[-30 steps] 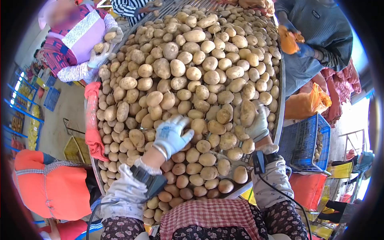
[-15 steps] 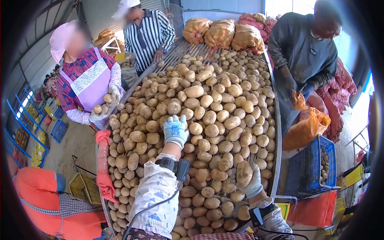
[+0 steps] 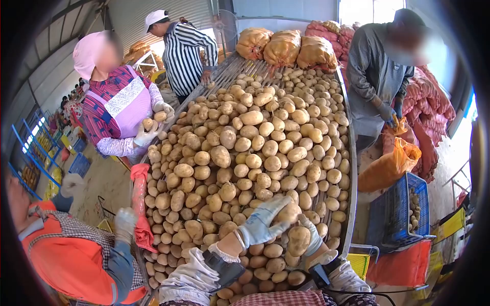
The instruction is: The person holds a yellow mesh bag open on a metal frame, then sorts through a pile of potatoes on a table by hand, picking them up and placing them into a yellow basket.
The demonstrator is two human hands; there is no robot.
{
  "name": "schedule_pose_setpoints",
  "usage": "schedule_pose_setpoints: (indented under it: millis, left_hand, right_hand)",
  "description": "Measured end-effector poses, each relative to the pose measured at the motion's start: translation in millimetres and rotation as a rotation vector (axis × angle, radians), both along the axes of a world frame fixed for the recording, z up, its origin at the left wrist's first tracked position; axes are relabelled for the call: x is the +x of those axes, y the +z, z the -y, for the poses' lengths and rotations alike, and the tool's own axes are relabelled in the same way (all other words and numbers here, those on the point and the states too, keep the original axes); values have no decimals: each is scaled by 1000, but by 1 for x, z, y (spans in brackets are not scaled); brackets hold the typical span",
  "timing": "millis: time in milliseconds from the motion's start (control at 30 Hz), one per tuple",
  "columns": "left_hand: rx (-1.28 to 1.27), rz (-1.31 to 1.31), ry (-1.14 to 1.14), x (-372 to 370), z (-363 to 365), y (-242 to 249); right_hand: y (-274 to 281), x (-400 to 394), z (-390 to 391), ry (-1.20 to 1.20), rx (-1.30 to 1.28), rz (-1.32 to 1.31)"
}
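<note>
In light blue work gloves, both my hands are low over a large heap of potatoes [image 3: 224, 153] on a sorting table. My left hand [image 3: 263, 223] reaches right, its fingers curled against a round, tan potato [image 3: 289, 212]. Close by, my right hand [image 3: 314, 237] grips a larger oval potato [image 3: 298, 240], which hides part of the palm. The two held potatoes are nearly side by side, with loose ones underneath.
A metal rim [image 3: 352, 188] edges the table on the right, and red cloth [image 3: 141, 204] covers part of the left edge. Filled sacks [image 3: 282, 48] stand at the far end. Co-workers flank the table. A blue crate [image 3: 408, 211] sits at right.
My left hand has moved right and nearer, from the heap's middle to beside my right hand, and now has a potato. My right hand keeps its potato. A co-worker at lower left has straightened up.
</note>
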State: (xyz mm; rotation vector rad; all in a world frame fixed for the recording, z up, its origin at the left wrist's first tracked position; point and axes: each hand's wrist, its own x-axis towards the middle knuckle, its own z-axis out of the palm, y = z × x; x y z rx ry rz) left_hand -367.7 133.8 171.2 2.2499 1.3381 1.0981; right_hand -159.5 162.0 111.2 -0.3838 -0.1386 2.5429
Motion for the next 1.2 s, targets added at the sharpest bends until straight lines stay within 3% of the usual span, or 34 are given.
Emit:
schedule_pose_setpoints:
  millis: [33,100,133,167,233,267,300,367,433,500,567,633,700,733,767,800,833,900,1100,1167,1200]
  left_hand:
    - [31,-62,59,-6,2,-5]
    - [34,-227,446,-37,16,-12]
    - [-19,-629,777,-39,29,-15]
    - [-81,-696,802,-41,44,-28]
    - [-373,-472,640,-38,66,-43]
    - [-356,-536,573,-29,75,-25]
    - [-471,-374,458,-20,82,-24]
    - [-240,-704,467,-1,105,-36]
    - [-140,-675,366,7,121,-41]
    - [-171,-523,182,6,122,-35]
    - [-150,-124,186,-2,93,-23]
    - [69,-166,371,-20,43,-12]
    - [130,-328,555,-36,-15,-7]
    - [150,-445,600,-44,-42,-16]
    - [174,-559,650,-53,-73,-24]
    - [101,-548,624,-60,-96,-27]
    - [169,-537,652,-68,-119,-52]
    - [-211,-593,750,-59,-123,-26]
    - [-113,-569,666,-70,-103,-29]
    - [21,-678,688,-63,-65,-39]
    - [-64,-718,660,-56,-43,-29]
  right_hand:
    - [0,3,2,1,3,4]
    - [-5,15,3,-17,-27,-16]
    - [-8,22,2,-17,-25,82]
    - [-11,27,1,-17,-25,82]
    - [-16,32,1,-122,82,151]
    - [3,29,6,-125,35,156]
    - [2,29,6,-124,26,159]
    - [6,27,7,-236,104,209]
    - [6,29,12,-339,169,239]
    - [-18,38,4,-336,10,128]
    - [-12,44,9,-291,21,132]
    - [-11,51,10,-256,54,118]
    - [-18,59,17,-192,106,236]
    - [-26,59,21,-178,160,303]
    - [4,49,28,-261,253,493]
    - [16,49,32,-220,311,484]
    - [-6,59,28,-166,220,451]
    - [-5,62,31,-133,92,299]
    - [11,52,34,-395,-69,217]
    - [22,46,35,-424,286,389]
    - [-28,58,26,-489,604,498]
